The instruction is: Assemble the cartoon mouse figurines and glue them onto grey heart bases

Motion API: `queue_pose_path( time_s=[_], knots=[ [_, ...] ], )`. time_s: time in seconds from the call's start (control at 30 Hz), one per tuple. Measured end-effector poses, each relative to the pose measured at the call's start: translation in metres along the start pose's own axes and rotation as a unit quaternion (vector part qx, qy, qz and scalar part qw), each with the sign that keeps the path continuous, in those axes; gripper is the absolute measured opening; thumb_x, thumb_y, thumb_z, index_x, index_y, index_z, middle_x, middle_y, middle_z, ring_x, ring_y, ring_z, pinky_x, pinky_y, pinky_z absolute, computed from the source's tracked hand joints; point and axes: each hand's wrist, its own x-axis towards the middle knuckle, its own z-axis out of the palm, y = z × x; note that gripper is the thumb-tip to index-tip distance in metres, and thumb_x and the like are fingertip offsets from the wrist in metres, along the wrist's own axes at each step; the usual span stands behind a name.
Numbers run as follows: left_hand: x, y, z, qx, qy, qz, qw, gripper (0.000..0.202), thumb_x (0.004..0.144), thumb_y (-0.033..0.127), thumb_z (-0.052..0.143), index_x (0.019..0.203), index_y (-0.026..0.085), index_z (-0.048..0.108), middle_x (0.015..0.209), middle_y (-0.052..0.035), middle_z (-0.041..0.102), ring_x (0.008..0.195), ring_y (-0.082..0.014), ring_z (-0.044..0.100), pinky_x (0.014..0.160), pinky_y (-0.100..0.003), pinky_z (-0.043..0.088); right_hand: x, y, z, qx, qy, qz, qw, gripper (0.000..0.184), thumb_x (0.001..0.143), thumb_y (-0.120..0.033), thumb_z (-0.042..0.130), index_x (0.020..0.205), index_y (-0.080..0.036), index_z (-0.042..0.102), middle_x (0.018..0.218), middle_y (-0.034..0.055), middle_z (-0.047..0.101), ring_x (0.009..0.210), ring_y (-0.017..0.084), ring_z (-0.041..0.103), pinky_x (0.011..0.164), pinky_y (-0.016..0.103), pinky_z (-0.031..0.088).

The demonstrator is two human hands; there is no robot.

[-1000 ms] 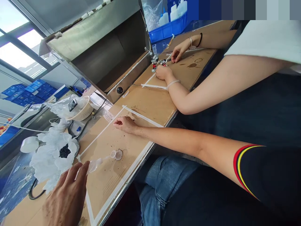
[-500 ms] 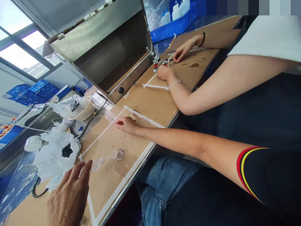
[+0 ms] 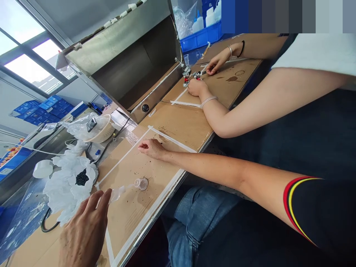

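Note:
My left hand lies at the lower left on the cardboard-covered bench. Its fingers are stretched out, and the fingertips touch the bulb end of a clear plastic dropper. The dropper's other end meets a small clear round cap. My right hand rests further along the cardboard. Its fingers are curled under, and whatever they hold, if anything, is hidden. Dark crumbs are scattered between the two hands.
White crumpled plastic with a black granule pile lies to the left, beside a white tape roll and a bag-lined basket. A metal hood stands behind. A co-worker's hands handle small red-and-silver parts. Blue crates hold bottles.
Both my hands stay nearly where they were. Only the view has shifted a little down and to the right.

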Motion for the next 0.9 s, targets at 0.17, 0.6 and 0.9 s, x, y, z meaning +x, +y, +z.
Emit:
queue_pose_path(
  time_s=[0.17,0.6,0.9],
  knots=[
    [-0.003,-0.001,0.000,-0.001,-0.011,-0.015,1.000,0.041,0.092,0.009,0.040,0.128,0.020,0.056,0.128,-0.0030,0.062,0.108,-0.0228,0.061,0.064,-0.032,0.048,0.000,0.000,0.001,0.007,0.003,-0.002,1.000,0.023,0.094,-0.033,0.059,0.107,-0.014,0.063,0.106,0.0057,0.066,0.092,0.018,0.065,0.082,0.038,0.055],
    [-0.013,0.018,0.038,-0.223,-0.100,-0.208,0.947,0.036,0.096,0.040,0.039,0.123,0.026,0.059,0.129,-0.0027,0.063,0.084,-0.0253,0.068,0.063,-0.036,0.044,-0.001,0.002,0.003,0.025,0.015,0.000,1.000,0.024,0.094,-0.033,0.059,0.109,-0.014,0.062,0.107,0.0059,0.065,0.092,0.018,0.065,0.082,0.038,0.056],
    [-0.025,0.028,0.055,-0.326,-0.102,-0.256,0.904,0.034,0.089,0.041,0.046,0.115,0.028,0.063,0.121,-0.0040,0.066,0.088,-0.0276,0.066,0.068,-0.037,0.042,-0.004,0.001,0.002,0.037,0.018,0.009,0.999,0.024,0.094,-0.033,0.059,0.109,-0.014,0.062,0.107,0.0060,0.065,0.092,0.018,0.065,0.082,0.038,0.055]
  ],
)
